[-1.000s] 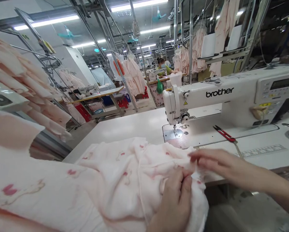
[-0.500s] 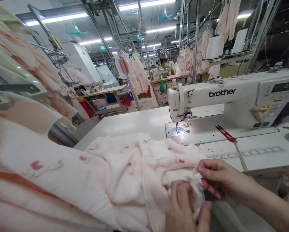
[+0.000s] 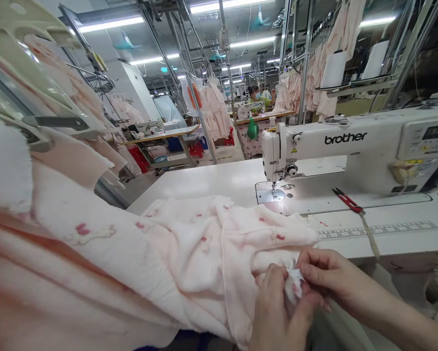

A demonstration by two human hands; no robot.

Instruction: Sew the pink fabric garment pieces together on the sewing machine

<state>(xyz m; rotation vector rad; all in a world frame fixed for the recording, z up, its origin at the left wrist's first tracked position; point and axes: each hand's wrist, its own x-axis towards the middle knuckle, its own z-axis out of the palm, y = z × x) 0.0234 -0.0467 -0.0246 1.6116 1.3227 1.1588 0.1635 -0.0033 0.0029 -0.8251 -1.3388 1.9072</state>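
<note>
Pink printed fabric (image 3: 189, 253), seemingly pinched, left hand (image 3: 277, 312), right hand (image 3: 336, 278)

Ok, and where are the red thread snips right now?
In the head view, the red-handled thread snips lie on the white sewing table, right of the needle plate and in front of the Brother sewing machine.

A sewing machine (image 3: 332, 146) stands toward the right end of the table (image 3: 204, 180), thread snips (image 3: 347, 201) before it, fabric (image 3: 193, 253) over the front edge
</note>
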